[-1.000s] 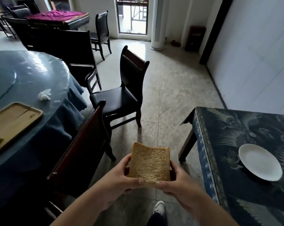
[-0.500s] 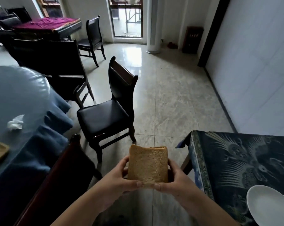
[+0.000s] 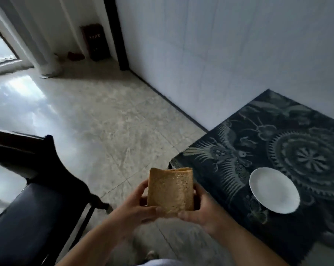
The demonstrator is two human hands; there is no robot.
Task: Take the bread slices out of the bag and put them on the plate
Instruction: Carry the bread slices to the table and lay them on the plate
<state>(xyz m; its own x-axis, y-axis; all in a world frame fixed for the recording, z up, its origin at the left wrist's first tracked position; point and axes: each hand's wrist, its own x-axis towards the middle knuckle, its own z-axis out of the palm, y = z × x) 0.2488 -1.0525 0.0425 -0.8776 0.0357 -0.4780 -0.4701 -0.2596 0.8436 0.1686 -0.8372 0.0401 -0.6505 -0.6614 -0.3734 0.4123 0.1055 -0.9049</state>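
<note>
I hold a small stack of brown bread slices (image 3: 170, 190) upright in front of me, over the floor. My left hand (image 3: 132, 208) grips its left side and bottom edge, and my right hand (image 3: 200, 210) grips its right side and bottom. A white empty plate (image 3: 274, 189) lies to the right on a table with a dark patterned cloth (image 3: 229, 162). The bread is left of the plate, just off the table's near corner. No bag is in view.
A dark wooden chair (image 3: 37, 198) with a black seat stands at the left. The tiled floor (image 3: 104, 121) stretches ahead to a white wall (image 3: 220, 45) and a doorway at the far left. The table stands against the wall.
The view has swung to the right: the blue round table and far chairs have left the frame, and the plate and patterned table now sit closer. Both hands still hold the bread.
</note>
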